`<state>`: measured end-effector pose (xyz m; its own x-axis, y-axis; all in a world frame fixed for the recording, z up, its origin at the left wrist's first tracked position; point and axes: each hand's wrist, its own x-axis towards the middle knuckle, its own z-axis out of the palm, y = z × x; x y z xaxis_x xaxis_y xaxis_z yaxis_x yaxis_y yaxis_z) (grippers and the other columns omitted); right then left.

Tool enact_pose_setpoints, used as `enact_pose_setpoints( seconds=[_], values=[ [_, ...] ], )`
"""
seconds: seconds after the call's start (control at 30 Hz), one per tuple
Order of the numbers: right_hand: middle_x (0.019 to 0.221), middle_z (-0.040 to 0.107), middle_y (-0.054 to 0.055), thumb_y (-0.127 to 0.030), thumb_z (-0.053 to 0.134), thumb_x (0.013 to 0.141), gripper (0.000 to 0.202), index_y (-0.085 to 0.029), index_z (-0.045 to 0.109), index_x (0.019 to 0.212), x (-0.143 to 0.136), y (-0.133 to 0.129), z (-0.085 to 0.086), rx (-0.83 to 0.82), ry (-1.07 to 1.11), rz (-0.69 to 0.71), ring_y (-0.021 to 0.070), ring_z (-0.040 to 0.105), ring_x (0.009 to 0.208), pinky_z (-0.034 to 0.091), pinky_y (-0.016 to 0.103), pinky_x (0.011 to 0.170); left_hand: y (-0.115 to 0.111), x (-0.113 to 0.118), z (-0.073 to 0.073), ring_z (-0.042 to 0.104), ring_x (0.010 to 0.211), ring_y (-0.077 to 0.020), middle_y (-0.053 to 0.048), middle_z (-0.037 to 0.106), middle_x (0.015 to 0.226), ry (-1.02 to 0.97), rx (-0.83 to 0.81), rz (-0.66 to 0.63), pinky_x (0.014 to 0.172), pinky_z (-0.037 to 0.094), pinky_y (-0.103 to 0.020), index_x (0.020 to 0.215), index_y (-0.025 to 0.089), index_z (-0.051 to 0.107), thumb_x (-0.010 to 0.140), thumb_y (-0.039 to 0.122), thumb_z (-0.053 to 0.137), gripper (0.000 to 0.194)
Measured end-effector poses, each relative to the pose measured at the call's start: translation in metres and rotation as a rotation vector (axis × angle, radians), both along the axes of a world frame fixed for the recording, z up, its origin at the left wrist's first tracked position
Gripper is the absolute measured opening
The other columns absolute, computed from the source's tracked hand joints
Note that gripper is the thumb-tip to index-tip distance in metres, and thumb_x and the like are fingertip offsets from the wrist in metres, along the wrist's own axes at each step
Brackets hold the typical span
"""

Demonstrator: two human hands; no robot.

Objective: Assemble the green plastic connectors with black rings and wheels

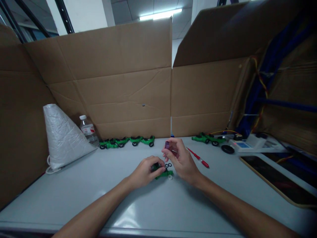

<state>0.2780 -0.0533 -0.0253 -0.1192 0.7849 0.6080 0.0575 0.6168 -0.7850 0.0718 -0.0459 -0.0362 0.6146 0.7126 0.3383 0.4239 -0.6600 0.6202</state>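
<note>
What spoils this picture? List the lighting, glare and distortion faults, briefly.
Head view: dim overall, lit by one ceiling strip light that burns out white; a soft glare patch sits on the grey table near the left forearm; wide-angle bending bows the cardboard walls and table edge; the small green toy under the left hand and the purple piece in the right hand are soft, lacking detail.
</note>
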Motion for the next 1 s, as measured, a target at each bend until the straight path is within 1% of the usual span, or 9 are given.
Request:
enact_pose_setpoints(
  seconds=[0.13, 0.33, 0.4, 0.47, 0.57, 0.67, 0.77, 0.9, 1.0],
  values=[
    [0.101, 0.07, 0.002, -0.04, 0.063, 0.103, 0.022, -0.028, 0.05, 0.116, -0.004, -0.001, 0.013, -0.046, 0.005, 0.068, 0.019, 0.07, 0.084, 0.057, 0.033, 0.073, 0.0, 0.0, 0.0, 0.067, 0.093, -0.0193, -0.008, 0.075, 0.104, -0.02, -0.01, 0.002, 0.09, 0.05, -0.03, 0.102, 0.017, 0.071, 0.102, 0.039, 0.064, 0.023],
    [0.081, 0.057, -0.004, -0.034, 0.065, 0.101, 0.028, -0.028, 0.059, 0.127, -0.014, 0.009, 0.031, -0.052, -0.113, 0.182, 0.0141, 0.058, 0.069, 0.049, 0.025, 0.061, 0.002, -0.001, -0.004, 0.067, 0.096, -0.0212, -0.009, 0.074, 0.102, -0.067, -0.04, 0.008, 0.092, 0.051, -0.033, 0.098, 0.016, 0.071, 0.1, 0.04, 0.067, 0.024],
    [0.081, 0.057, -0.003, -0.039, 0.068, 0.098, 0.025, -0.027, 0.063, 0.12, -0.017, 0.015, 0.031, -0.097, -0.064, 0.233, 0.0138, 0.057, 0.067, 0.047, 0.023, 0.054, 0.003, -0.001, -0.006, 0.067, 0.096, -0.0217, -0.009, 0.075, 0.102, -0.075, -0.061, 0.014, 0.092, 0.052, -0.033, 0.097, 0.016, 0.071, 0.1, 0.041, 0.068, 0.025],
    [0.087, 0.063, -0.001, -0.045, 0.072, 0.095, 0.028, -0.026, 0.061, 0.114, -0.019, 0.019, 0.029, -0.164, 0.039, 0.295, 0.0151, 0.061, 0.07, 0.044, 0.02, 0.046, 0.004, -0.001, -0.007, 0.068, 0.096, -0.022, -0.01, 0.075, 0.103, -0.077, -0.07, 0.013, 0.092, 0.052, -0.034, 0.098, 0.016, 0.072, 0.1, 0.042, 0.067, 0.026],
    [0.095, 0.069, 0.002, -0.051, 0.076, 0.092, 0.037, -0.027, 0.058, 0.114, -0.02, 0.02, 0.025, -0.249, 0.181, 0.371, 0.0161, 0.066, 0.068, 0.043, 0.019, 0.041, 0.004, -0.001, -0.006, 0.068, 0.097, -0.0218, -0.01, 0.075, 0.106, -0.089, -0.049, -0.008, 0.095, 0.051, -0.035, 0.102, 0.017, 0.072, 0.1, 0.041, 0.067, 0.024],
    [0.088, 0.067, 0.0, -0.055, 0.075, 0.092, 0.043, -0.028, 0.06, 0.122, -0.016, 0.019, 0.022, -0.313, 0.251, 0.415, 0.0148, 0.065, 0.064, 0.047, 0.021, 0.043, 0.003, 0.0, -0.003, 0.067, 0.097, -0.0213, -0.009, 0.073, 0.105, -0.08, -0.032, -0.009, 0.094, 0.051, -0.034, 0.101, 0.017, 0.072, 0.101, 0.04, 0.067, 0.023],
    [0.09, 0.064, 0.001, -0.058, 0.067, 0.098, 0.043, -0.027, 0.063, 0.127, -0.011, 0.019, 0.02, -0.365, 0.313, 0.463, 0.015, 0.066, 0.071, 0.05, 0.022, 0.049, 0.003, -0.001, -0.003, 0.066, 0.095, -0.021, -0.008, 0.073, 0.103, -0.062, -0.032, 0.017, 0.092, 0.051, -0.033, 0.101, 0.017, 0.073, 0.101, 0.042, 0.066, 0.026],
    [0.094, 0.068, 0.002, -0.055, 0.074, 0.094, 0.038, -0.024, 0.062, 0.114, -0.01, 0.021, 0.018, -0.38, 0.384, 0.452, 0.0158, 0.071, 0.076, 0.05, 0.021, 0.053, 0.004, -0.003, -0.005, 0.066, 0.093, -0.0204, -0.008, 0.074, 0.102, -0.052, -0.051, 0.029, 0.091, 0.051, -0.033, 0.102, 0.017, 0.075, 0.101, 0.044, 0.066, 0.028],
    [0.094, 0.071, 0.002, -0.052, 0.083, 0.087, 0.044, -0.025, 0.055, 0.107, -0.011, 0.024, 0.016, -0.394, 0.416, 0.42, 0.0179, 0.073, 0.078, 0.049, 0.021, 0.053, 0.004, -0.003, -0.005, 0.067, 0.092, -0.0203, -0.009, 0.074, 0.101, -0.059, -0.074, 0.032, 0.09, 0.051, -0.033, 0.102, 0.017, 0.075, 0.1, 0.044, 0.066, 0.028]
  ],
)
